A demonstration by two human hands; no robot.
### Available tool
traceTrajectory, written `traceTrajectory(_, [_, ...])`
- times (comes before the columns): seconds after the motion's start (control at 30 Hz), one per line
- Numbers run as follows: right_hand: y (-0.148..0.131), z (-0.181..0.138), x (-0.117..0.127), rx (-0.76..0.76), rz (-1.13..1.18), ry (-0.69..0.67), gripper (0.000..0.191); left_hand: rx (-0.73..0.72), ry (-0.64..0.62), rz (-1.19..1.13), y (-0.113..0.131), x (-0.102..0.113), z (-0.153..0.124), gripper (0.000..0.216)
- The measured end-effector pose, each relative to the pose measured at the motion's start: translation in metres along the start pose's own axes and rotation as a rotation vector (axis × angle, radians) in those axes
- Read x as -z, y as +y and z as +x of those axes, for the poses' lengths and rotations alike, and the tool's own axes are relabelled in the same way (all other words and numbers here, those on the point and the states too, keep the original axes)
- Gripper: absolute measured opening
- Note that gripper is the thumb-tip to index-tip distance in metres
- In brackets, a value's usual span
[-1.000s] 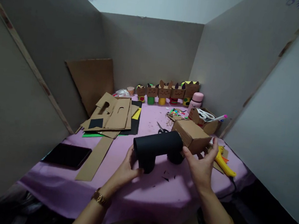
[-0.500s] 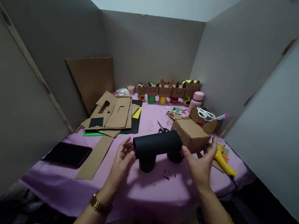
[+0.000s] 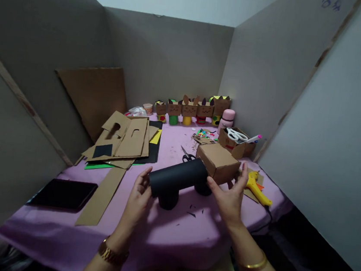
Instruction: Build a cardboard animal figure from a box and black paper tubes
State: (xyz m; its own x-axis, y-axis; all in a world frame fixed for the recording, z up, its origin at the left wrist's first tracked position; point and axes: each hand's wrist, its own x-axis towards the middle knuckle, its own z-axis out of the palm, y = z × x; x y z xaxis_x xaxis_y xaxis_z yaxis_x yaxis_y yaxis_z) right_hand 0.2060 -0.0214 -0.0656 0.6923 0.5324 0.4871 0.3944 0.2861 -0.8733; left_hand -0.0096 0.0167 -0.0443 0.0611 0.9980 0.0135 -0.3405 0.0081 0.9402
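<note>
A black paper tube figure stands on short black tube legs on the purple table, with a brown cardboard box joined at its right end. My left hand is by the tube's left end, fingers spread and fingertips touching it. My right hand cups the underside of the cardboard box, thumb on its right corner and fingers at the seam with the tube.
Cut cardboard sheets and a long strip lie at left beside a black tablet. Scissors are behind the tube. A yellow glue gun lies at right. A row of small cardboard figures lines the back.
My left hand let go of the tube's front leg and now rests open at its left end. The view shifted, so everything sits further left.
</note>
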Motion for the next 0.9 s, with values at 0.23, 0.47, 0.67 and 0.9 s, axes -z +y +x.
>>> traceTrajectory(0.23, [0.006, 0.001, -0.001, 0.016, 0.037, -0.003, 0.107, 0.023, -0.01, 0.001, 0.001, 0.001, -0.003, 0.06])
traceTrajectory(0.47, [0.01, -0.003, 0.0, -0.001, 0.036, -0.008, 0.109, 0.024, -0.012, 0.026, -0.002, 0.005, -0.003, 0.056])
traceTrajectory(0.67, [0.009, -0.003, 0.003, 0.011, -0.021, -0.015, 0.113, -0.014, -0.022, 0.08, -0.001, 0.004, 0.0, 0.053])
traceTrajectory(0.9, [0.012, -0.002, 0.003, 0.013, -0.053, -0.017, 0.115, -0.267, 0.034, 0.245, -0.005, 0.005, 0.001, 0.047])
